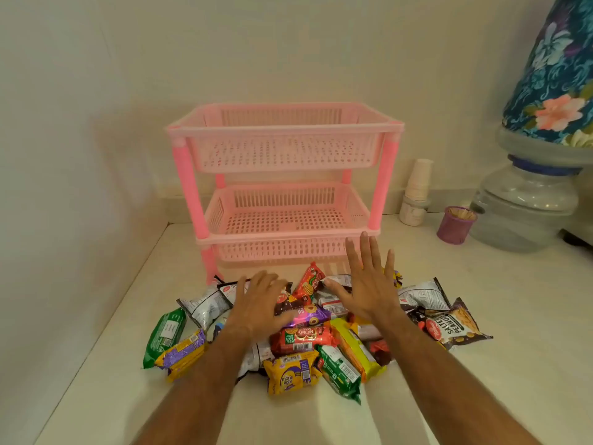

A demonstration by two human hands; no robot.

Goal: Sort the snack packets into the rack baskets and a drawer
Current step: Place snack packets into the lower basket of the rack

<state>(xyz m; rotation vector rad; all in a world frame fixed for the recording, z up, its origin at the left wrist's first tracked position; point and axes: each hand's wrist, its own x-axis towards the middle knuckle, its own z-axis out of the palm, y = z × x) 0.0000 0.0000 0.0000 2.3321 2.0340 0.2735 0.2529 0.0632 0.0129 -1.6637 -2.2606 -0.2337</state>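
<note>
While both baskets of the pink slotted plastic two-tier rack (285,175) sit unfilled on the pale worktop (481,316), the heap of colourful foil snack packets (308,338) lies before it; left hand (260,303) and right hand (369,284) hover spread, gripping nothing. Risk: sweeping packets off the edge.

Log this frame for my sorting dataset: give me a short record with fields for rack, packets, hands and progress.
rack: pink perforated plastic two-basket rack standing on the white counter; no packets visible in either basket
packets: heap of mixed foil snack packets on the counter in front of the rack
left hand: left hand, fingers spread, over the heap's left side
right hand: right hand, open, fingers straight, above the heap
progress: nothing sorted yet
drawer: not in view
</note>
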